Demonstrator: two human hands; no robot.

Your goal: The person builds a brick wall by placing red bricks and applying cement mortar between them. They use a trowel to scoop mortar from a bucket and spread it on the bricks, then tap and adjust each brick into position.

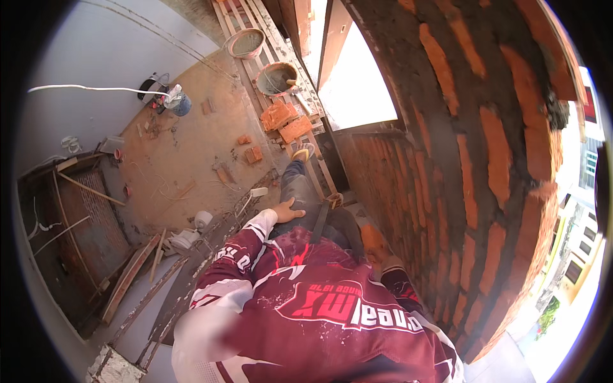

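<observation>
On trousers (300, 189) — left fingers (295, 214) spread.

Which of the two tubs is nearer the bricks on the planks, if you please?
The tub with a tool handle at its rim; the other tub stands beyond it, farther from those bricks.

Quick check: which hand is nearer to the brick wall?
Right. The right hand, only partly visible, is low and close beside the brick wall; contact is unclear. The left hand rests on the grey trouser leg, farther off to the wall's left.
</observation>
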